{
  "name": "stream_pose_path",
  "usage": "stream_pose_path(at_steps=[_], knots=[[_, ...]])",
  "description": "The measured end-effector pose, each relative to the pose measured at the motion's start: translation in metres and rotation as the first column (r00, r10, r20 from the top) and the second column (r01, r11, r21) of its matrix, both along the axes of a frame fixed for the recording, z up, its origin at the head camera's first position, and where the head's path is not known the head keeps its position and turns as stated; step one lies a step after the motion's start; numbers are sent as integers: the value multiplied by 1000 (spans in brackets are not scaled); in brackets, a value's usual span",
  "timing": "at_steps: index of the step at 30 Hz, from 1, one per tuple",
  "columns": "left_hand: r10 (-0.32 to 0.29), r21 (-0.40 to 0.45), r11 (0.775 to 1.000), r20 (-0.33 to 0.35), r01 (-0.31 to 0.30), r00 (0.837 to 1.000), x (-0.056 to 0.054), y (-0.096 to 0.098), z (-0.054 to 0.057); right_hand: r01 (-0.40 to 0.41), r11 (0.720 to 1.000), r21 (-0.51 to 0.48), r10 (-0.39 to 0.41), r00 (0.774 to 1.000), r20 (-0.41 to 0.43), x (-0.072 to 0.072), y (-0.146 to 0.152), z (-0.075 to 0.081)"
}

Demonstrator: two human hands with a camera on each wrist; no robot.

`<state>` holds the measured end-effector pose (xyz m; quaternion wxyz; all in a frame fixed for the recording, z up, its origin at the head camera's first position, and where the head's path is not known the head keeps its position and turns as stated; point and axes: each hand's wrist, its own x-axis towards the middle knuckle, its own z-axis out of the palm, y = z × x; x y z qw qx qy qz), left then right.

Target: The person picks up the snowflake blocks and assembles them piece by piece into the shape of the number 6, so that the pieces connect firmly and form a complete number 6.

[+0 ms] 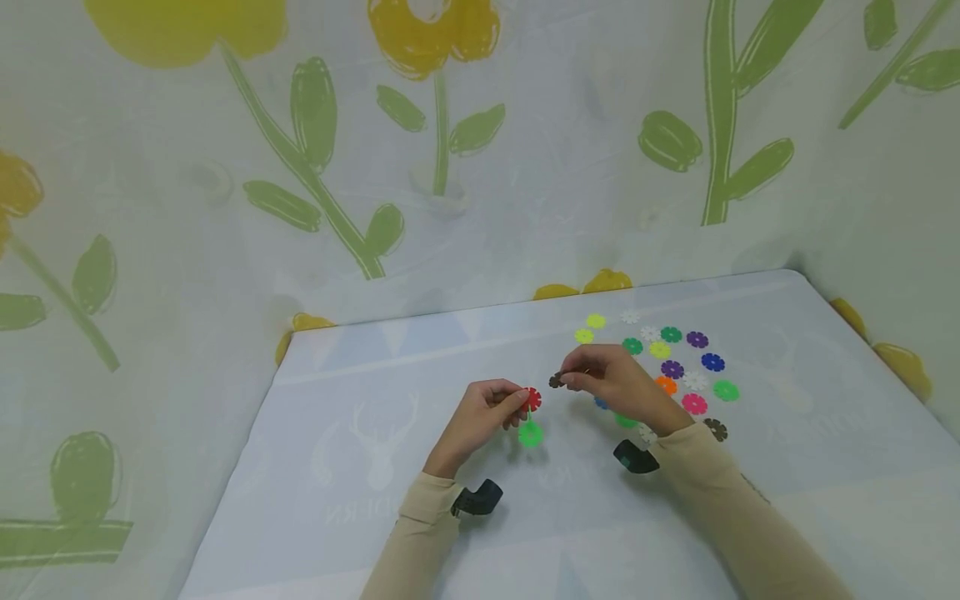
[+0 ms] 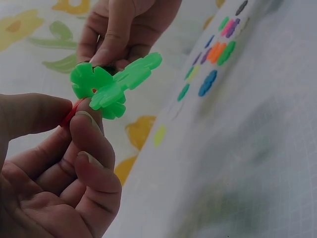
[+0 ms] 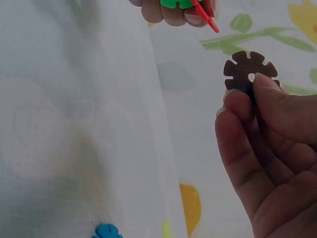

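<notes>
No whole word can be read with certainty. Faint pale lettering (image 1: 343, 512) stands on the white tabletop (image 1: 487, 558), just below the printed deer head (image 1: 378, 442); it resembles "DERN", but parts are washed out and some letters may be mirrored. To the right of that deer head, a second trace of lettering (image 1: 558, 477) shows something like a "W". Well to its right, a third pale line (image 1: 813, 429) is too faint to make out.

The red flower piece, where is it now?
In the head view, the red flower piece is pinched in the left hand, just above a bright green piece and to the lower left of the brown piece held by the right hand.
</notes>
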<state>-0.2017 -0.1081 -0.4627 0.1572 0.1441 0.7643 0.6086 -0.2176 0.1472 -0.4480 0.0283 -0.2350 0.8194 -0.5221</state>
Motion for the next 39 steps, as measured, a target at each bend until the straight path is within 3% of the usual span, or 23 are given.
stream_pose_path(at_steps=[24, 39], knots=[[-53, 17, 998, 29, 53, 998, 0, 2, -2, -60, 997, 42, 59, 998, 29, 6, -12, 5], [-70, 112, 992, 70, 62, 995, 1, 5, -2, -82, 997, 2, 82, 996, 21, 6, -14, 2]])
